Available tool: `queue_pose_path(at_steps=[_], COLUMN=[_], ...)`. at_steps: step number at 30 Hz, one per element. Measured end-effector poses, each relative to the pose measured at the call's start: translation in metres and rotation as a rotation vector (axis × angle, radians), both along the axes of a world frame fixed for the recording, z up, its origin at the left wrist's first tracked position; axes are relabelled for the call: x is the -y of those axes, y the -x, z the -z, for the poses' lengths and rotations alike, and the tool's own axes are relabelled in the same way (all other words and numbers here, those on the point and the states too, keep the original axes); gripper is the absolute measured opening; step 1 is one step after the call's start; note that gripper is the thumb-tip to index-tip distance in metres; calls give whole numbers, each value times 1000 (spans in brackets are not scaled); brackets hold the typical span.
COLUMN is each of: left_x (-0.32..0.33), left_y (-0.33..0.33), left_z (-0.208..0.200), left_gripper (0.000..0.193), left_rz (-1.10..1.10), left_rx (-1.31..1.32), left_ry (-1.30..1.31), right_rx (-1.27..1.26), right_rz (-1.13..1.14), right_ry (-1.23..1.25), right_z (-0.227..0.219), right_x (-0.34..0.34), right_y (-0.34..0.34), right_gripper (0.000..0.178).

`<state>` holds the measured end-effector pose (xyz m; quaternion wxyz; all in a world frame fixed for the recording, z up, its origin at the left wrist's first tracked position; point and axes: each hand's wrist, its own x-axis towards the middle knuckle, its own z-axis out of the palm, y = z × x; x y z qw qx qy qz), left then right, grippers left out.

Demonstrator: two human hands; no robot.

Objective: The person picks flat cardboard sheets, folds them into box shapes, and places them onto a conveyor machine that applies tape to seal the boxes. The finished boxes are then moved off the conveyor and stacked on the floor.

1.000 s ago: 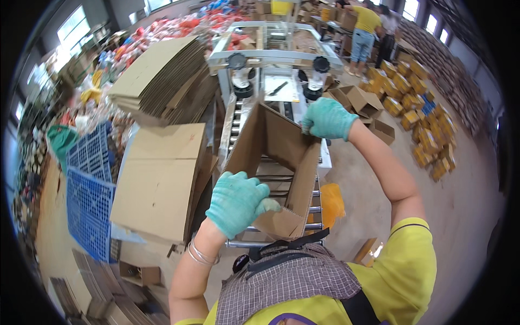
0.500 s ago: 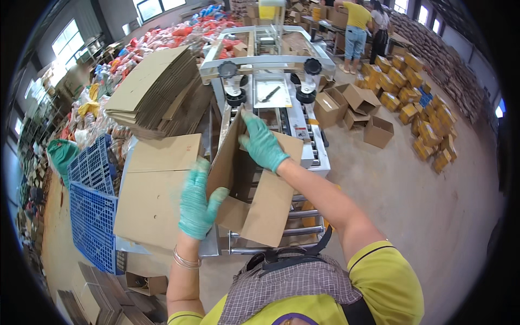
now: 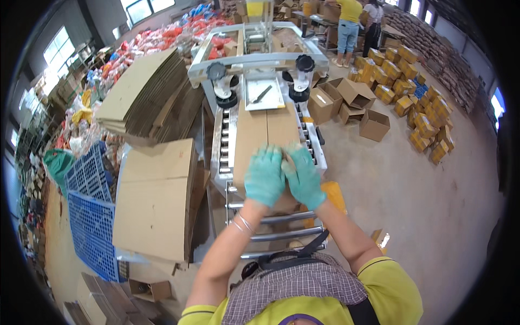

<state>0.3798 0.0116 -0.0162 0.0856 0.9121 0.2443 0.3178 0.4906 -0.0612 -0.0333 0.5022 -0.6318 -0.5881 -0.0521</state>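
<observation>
A brown cardboard box (image 3: 253, 130) lies on the roller bed of a carton-sealing machine (image 3: 257, 67), top flaps folded down and meeting in a centre seam. Its far end reaches under the machine's white plate (image 3: 262, 92). My left hand (image 3: 264, 177), in a green knitted glove, rests on the near part of the top with fingers stretched forward. Close beside it, my right hand (image 3: 304, 180), gloved alike, presses on the flaps right of the seam, fingers extended and slightly bent. The box's near end is partly hidden by my hands.
Flat cartons (image 3: 154, 200) stand at my left, with a taller stack (image 3: 143, 92) behind. Blue plastic pallets (image 3: 92, 233) lean further left. Open boxes (image 3: 352, 97) and yellow-taped cartons (image 3: 403, 89) sit on the right floor. Two people (image 3: 349, 27) stand at the back.
The box was tilted and open between my hands; now it lies on the rollers with its flaps closed. Both hands have come together on its top, the left moving right.
</observation>
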Motion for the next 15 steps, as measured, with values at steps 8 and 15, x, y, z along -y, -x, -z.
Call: queue_pose_path(at_steps=[8,15], left_x=[-121,-153], left_y=[278,485], left_z=[84,92], left_gripper=[46,78], left_rz=[-791,-1566], left_rx=[-29,-439], left_ry=[-245,354], right_rx=[-603,-807], right_rz=[34,-559], right_ry=[99,719], right_z=[53,138], right_x=[17,-41], right_y=[3,121], right_gripper=[33,34])
